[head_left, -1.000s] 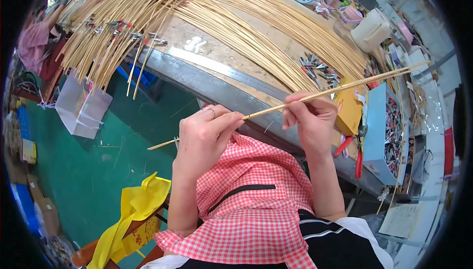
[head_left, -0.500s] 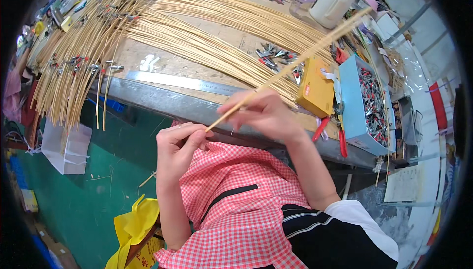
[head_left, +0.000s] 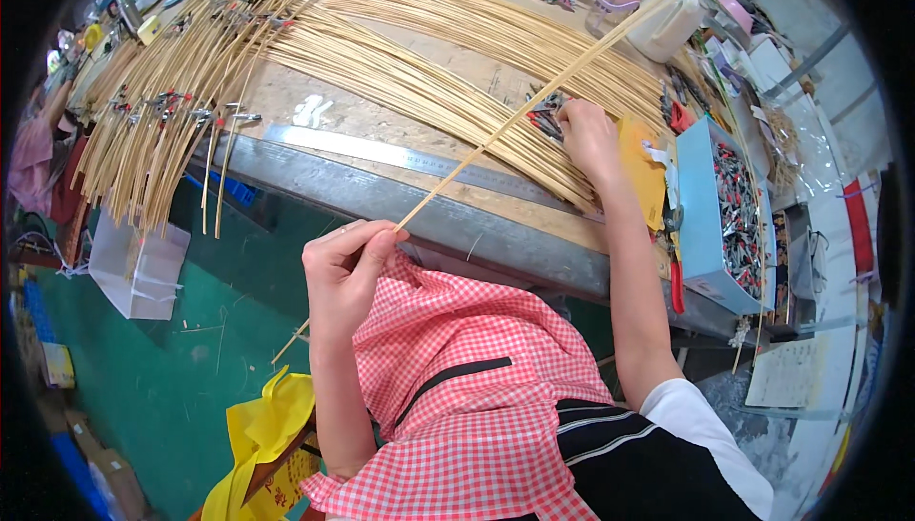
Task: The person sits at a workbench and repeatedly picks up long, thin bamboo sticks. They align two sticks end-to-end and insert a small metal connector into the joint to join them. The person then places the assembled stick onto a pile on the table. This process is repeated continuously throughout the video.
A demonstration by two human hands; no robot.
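Observation:
My left hand (head_left: 345, 268) pinches a long, thin bamboo strip (head_left: 477, 151) between thumb and fingers, above my checked apron (head_left: 477, 330). The strip slants up to the far right, crossing over the bench. A short strip end (head_left: 290, 342) shows beyond my left forearm; whether it belongs to the same piece I cannot tell. My right hand (head_left: 591, 140) is down at a small pile of spring clips (head_left: 545, 119) with red and black tips, its fingers bent together. Its fingertips are partly hidden, so any clip in them cannot be made out.
Bamboo strips (head_left: 410, 82) lie in bundles across the bench, and clipped ones (head_left: 143, 159) overhang its left edge. A steel ruler (head_left: 381, 151) lies near the front. On the right stand a yellow box (head_left: 640, 163), a blue box (head_left: 699, 221) of clips and a white jug (head_left: 667, 30).
My right hand has left the strip near my left hand and moved up and right to the clip pile. My left hand keeps its pinch on the strip.

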